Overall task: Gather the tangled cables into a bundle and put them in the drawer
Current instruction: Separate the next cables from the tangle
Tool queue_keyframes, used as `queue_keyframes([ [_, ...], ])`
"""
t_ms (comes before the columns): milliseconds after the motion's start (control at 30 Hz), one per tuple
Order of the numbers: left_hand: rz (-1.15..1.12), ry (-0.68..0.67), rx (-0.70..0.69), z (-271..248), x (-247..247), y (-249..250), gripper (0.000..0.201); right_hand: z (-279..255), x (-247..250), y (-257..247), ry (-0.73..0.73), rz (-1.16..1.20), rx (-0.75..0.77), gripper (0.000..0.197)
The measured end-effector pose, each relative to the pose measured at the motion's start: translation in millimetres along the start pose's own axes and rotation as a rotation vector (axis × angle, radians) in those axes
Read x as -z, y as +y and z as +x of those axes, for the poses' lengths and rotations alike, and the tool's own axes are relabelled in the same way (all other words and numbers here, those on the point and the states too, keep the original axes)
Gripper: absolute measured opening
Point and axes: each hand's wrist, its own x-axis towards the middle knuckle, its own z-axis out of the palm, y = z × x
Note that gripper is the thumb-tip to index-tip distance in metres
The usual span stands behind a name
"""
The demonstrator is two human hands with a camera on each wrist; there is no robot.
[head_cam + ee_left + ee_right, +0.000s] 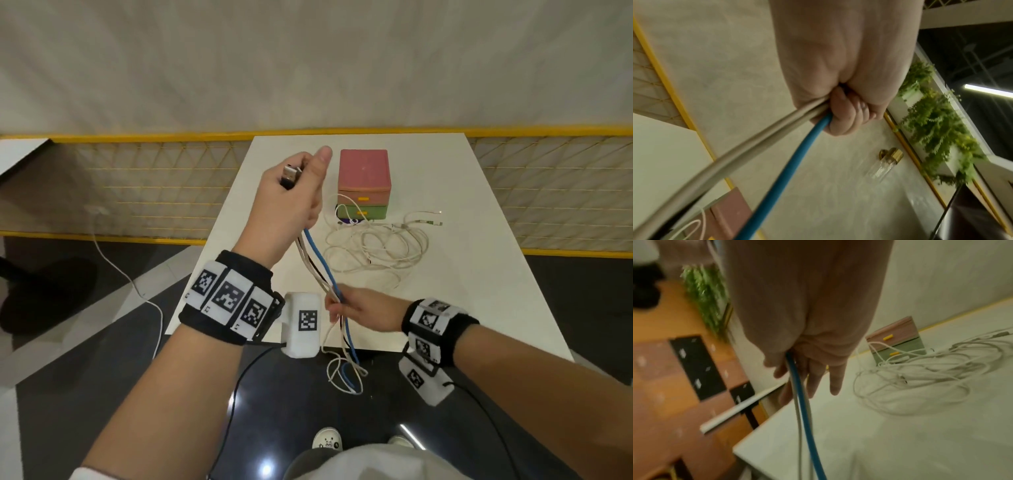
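- White desk (445, 291) carries the things; its near edge lies below the hands.
- Pink-and-green drawer box (364, 183) stands at the far middle of the desk, both drawers with yellow pulls, closed.
- Pale loose cables (376, 245) lie tangled on the desk just in front of the box, one loop reaching up against its front.
- Held cables (317, 263), one blue (789, 170), some beige and one dark, run taut from the upper hand down to the lower, then hang in loops past the desk's near edge.
- Left hand (294, 195) is raised above the desk's left side, fingers (846, 112) curled tight round the cables, their plugs (291, 174) sticking out on top.
- Right hand (363, 310) is low by the near edge; the strands pass through its grip while the outer fingers (835, 379) stretch out straight.
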Motion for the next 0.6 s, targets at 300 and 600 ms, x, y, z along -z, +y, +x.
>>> queue_keyframes([
  [300, 0.142, 0.085, 0.057, -2.2, -19.7, -35.3, 0.043, 15.4, 40.3, -64.3, 0.169, 0.418, 0.186, 0.009],
  [600, -0.037, 0.113, 0.097, -0.9, -16.7, -48.6, 0.054, 25.4, -4.9, -29.3, 0.189, 0.444, 0.19, 0.019],
])
